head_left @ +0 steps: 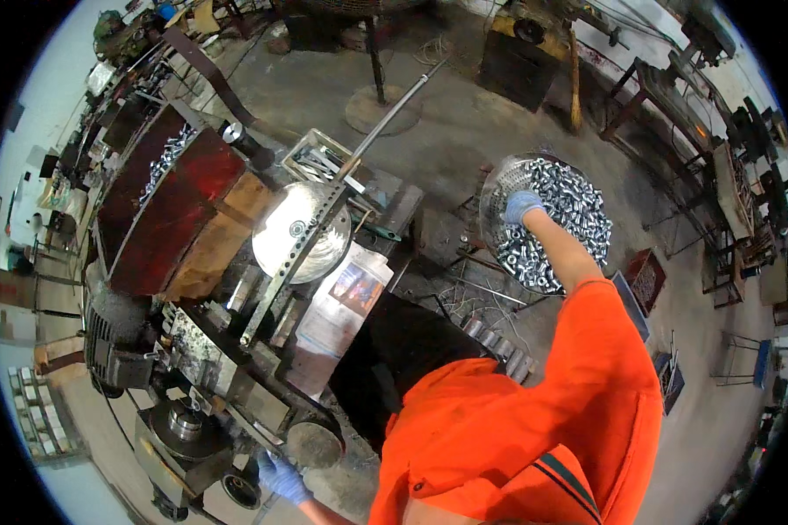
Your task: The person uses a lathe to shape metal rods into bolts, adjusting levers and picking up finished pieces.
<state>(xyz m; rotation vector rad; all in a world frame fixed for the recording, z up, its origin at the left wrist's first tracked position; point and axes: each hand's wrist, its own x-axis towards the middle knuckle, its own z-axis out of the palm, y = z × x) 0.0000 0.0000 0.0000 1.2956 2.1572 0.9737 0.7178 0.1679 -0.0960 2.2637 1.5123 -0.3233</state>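
My right hand point(524, 208), in a blue glove, reaches into a round perforated metal basin point(492, 191) at the right. Its fingers curl down at the inner edge of a heap of short shiny metal sleeves point(569, 210); whatever they grip is hidden. Down at the lower left, my left hand point(282, 479), also gloved in blue, is beside the near end of a greasy machine point(258, 398). Its fingers look stretched out and slightly apart, close to a metal bar. On the machine are a large shiny disc point(280, 232) and a long bar with a row of holes point(305, 254).
A red-brown hopper point(179, 206) with more metal pieces stands left of the disc. Printed paper point(341, 302) lies beside the machine. Beyond is a tray of tools point(315, 157). Metal cylinders point(499, 346) lie near my body; a red bin point(645, 280) stands right of the basin.
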